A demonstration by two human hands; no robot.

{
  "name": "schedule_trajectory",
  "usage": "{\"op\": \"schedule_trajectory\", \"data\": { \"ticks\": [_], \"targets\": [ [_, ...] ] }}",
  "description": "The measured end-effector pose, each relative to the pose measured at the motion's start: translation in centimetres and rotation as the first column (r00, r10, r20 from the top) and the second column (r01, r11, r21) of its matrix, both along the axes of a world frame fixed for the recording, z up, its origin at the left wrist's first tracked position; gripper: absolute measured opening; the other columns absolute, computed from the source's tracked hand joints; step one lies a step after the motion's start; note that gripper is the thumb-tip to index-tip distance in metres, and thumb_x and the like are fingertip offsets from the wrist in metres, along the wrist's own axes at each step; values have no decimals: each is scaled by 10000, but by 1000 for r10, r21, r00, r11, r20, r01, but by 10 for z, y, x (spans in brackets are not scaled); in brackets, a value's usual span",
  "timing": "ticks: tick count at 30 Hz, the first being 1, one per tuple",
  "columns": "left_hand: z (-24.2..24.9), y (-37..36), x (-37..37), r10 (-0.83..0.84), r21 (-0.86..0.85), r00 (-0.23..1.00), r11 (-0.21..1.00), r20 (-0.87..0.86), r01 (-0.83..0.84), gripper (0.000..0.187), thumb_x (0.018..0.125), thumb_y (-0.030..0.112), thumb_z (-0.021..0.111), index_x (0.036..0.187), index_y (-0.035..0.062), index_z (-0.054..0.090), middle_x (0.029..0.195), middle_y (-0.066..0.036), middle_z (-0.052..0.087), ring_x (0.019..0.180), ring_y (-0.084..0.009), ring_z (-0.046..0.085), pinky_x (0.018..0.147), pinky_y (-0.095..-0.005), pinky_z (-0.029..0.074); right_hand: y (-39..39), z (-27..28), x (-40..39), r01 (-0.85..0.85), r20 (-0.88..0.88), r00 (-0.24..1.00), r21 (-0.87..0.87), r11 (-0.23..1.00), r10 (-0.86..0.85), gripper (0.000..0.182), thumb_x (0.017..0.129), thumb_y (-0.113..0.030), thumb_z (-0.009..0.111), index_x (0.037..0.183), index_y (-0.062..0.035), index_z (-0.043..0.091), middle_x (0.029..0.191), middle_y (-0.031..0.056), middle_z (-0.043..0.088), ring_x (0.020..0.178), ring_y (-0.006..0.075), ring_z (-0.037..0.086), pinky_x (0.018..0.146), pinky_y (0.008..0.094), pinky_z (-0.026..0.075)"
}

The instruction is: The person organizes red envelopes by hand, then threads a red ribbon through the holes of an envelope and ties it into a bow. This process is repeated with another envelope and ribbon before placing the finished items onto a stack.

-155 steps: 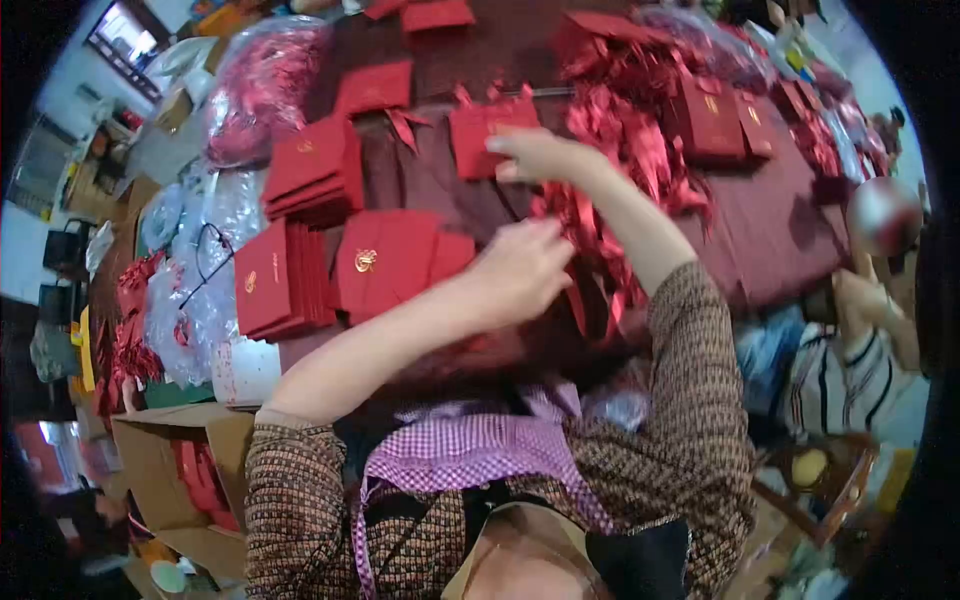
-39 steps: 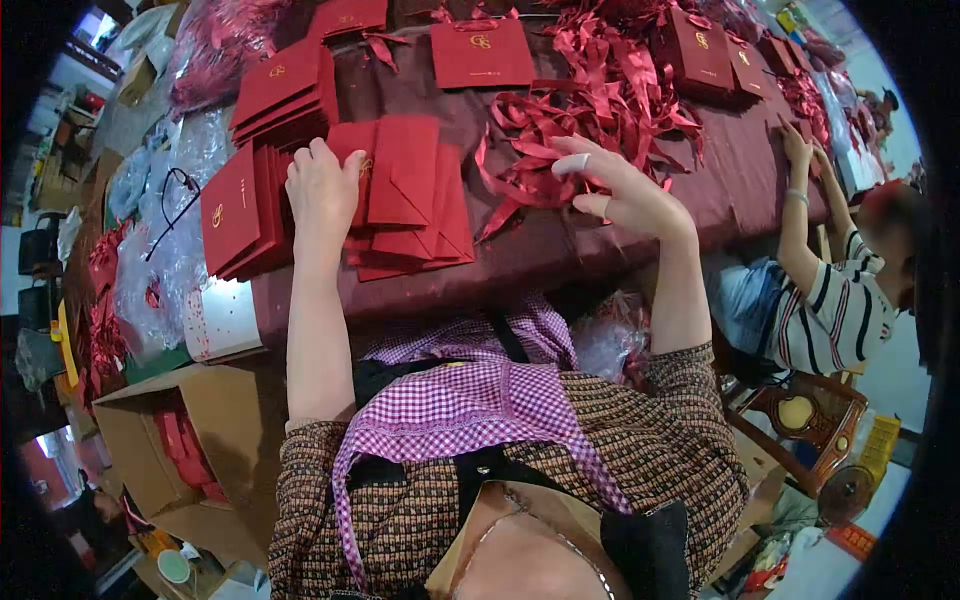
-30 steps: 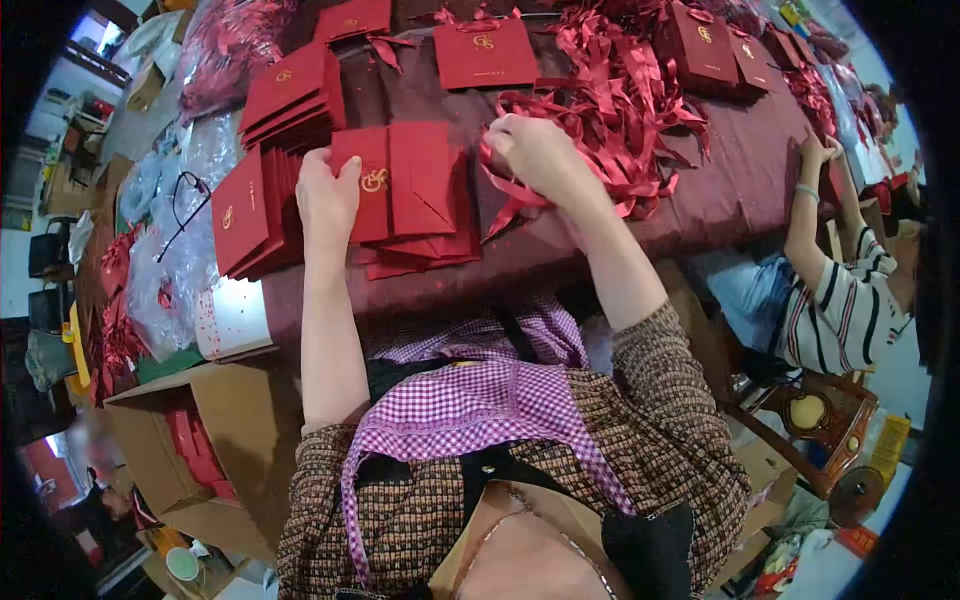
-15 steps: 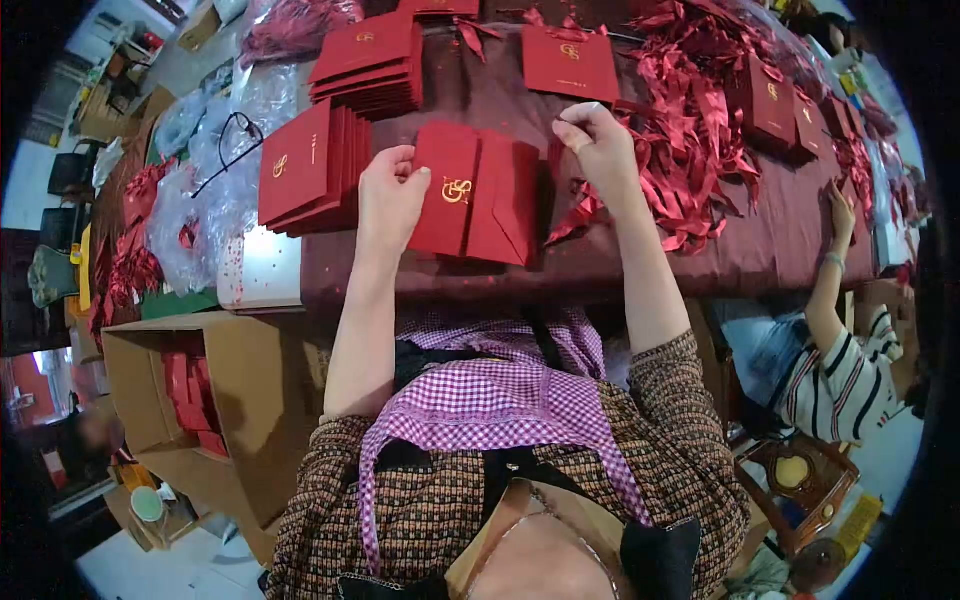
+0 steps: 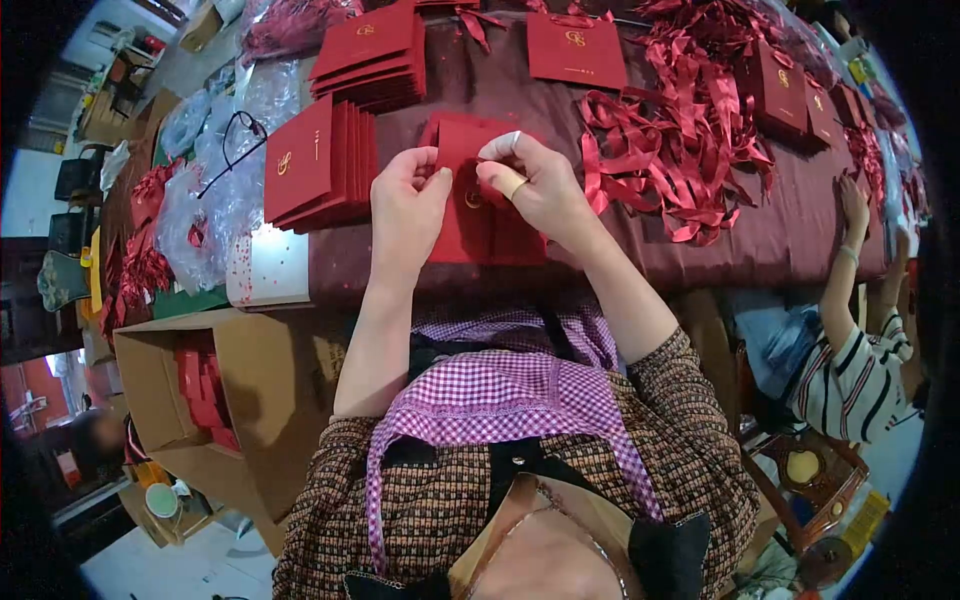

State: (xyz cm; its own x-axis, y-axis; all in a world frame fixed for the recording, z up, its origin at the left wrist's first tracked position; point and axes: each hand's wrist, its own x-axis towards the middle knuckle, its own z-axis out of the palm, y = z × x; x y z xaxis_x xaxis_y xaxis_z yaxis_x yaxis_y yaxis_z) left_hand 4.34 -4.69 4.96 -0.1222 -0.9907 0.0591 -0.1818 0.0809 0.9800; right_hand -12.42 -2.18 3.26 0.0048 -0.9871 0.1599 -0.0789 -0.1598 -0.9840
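Note:
A red paper bag (image 5: 470, 235) with a gold logo lies before me on the dark red cloth, partly covered by my hands. My left hand (image 5: 410, 205) pinches at its upper left edge, thumb and index finger close together. Over the bag's upper part is my right hand (image 5: 535, 185), its fingers curled in a pinch, with pale coverings on thumb and index finger; what it pinches is too small to make out. Red ribbons (image 5: 690, 150) are heaped to the right. One flat bag with a ribbon (image 5: 577, 52) rests beyond my hands.
Two stacks of red bags, one nearer (image 5: 320, 165) and one farther (image 5: 370, 55), stand at the left. Clear plastic wrap (image 5: 185, 230) lies farther left. An open cardboard box (image 5: 240, 400) is below the table edge. A co-worker in a striped top (image 5: 850, 385) reaches in at the right.
My right hand has moved left and down from beside the ribbons onto the bag. The bag's flaps and logo are now mostly hidden. The view has shifted slightly.

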Motion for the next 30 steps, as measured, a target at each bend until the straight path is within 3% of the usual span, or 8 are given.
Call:
{"op": "schedule_trajectory", "data": {
  "ticks": [6, 9, 11, 12, 14, 18, 20, 30],
  "targets": [
    [-4, 2, -2, -42, 21, 996, 999, -75, 44, 253, 823, 4, 627, 1065, -68, 613, 868, -52, 654, 733, -66, 565, 683, -218, 484, 4, 11, 1, 44, -193, 980, -39, 998, -50, 143, 897, -100, 620, 981, 13, 590, 771, 27, 616, 730, 62, 555, 654, 239, 465],
    [-4, 3, -3, -43, 27, 997, 999, -71, 45, 265, 823, -1, 626, 1078, -70, 610, 885, -51, 655, 728, -56, 558, 681, -209, 480, 3, 11, 0, 22, -277, 960, -84, 996, -45, 148, 903, -120, 603, 951, 17, 575, 741, 106, 615, 702, 144, 602, 645, 294, 476],
    [-1, 5, -4, -39, 32, 996, 999, -79, 42, 266, 823, -3, 626, 1079, -73, 609, 884, -49, 655, 721, -52, 553, 674, -205, 477, 0, 7, 0, -8, -354, 933, -180, 984, -57, 153, 900, -129, 593, 920, 19, 562, 761, 170, 616, 712, 259, 632, 646, 350, 480],
    [0, 6, -5, -36, 35, 996, 999, -87, 40, 268, 822, -5, 626, 1080, -75, 608, 883, -48, 654, 714, -48, 547, 668, -201, 473, -1, 7, 0, -8, -352, 934, -179, 984, -57, 153, 900, -129, 593, 920, 19, 562, 761, 170, 616, 712, 259, 632, 646, 350, 480],
    [-1, 7, -5, -27, 7, 997, 1000, -73, 28, 270, 821, -8, 624, 1082, -75, 607, 878, -44, 654, 706, -45, 540, 661, -201, 470, -3, 9, -2, -56, -405, 914, -164, 985, -16, 201, 884, -180, 586, 922, 15, 553, 840, 233, 632, 824, 414, 614, 690, 457, 478],
    [3, 10, -4, -24, -26, 999, 999, 26, 24, 258, 831, -35, 612, 1089, -41, 613, 895, -10, 630, 746, -41, 540, 703, -183, 448, -8, 16, -3, -63, -423, 906, -151, 987, -7, 199, 873, -181, 585, 901, 14, 560, 805, 227, 631, 801, 408, 616, 686, 453, 479],
    [4, 11, -3, -36, -18, 999, 999, 24, 36, 255, 832, -37, 608, 1087, -41, 615, 891, -4, 623, 738, -37, 528, 699, -183, 444, -9, 25, -5, -93, -423, 904, -46, 995, 65, 191, 844, -170, 591, 865, 20, 581, 776, 222, 632, 781, 401, 618, 682, 446, 480],
    [8, 15, -6, -68, -94, 997, 993, 25, 70, 254, 829, -49, 597, 1082, -49, 617, 882, 8, 601, 721, -37, 497, 681, -181, 430, -22, 40, -8, -168, -394, 899, 95, 981, 192, 175, 777, -152, 607, 789, 21, 627, 751, 216, 636, 747, 385, 624, 676, 440, 481]
  ]
}}
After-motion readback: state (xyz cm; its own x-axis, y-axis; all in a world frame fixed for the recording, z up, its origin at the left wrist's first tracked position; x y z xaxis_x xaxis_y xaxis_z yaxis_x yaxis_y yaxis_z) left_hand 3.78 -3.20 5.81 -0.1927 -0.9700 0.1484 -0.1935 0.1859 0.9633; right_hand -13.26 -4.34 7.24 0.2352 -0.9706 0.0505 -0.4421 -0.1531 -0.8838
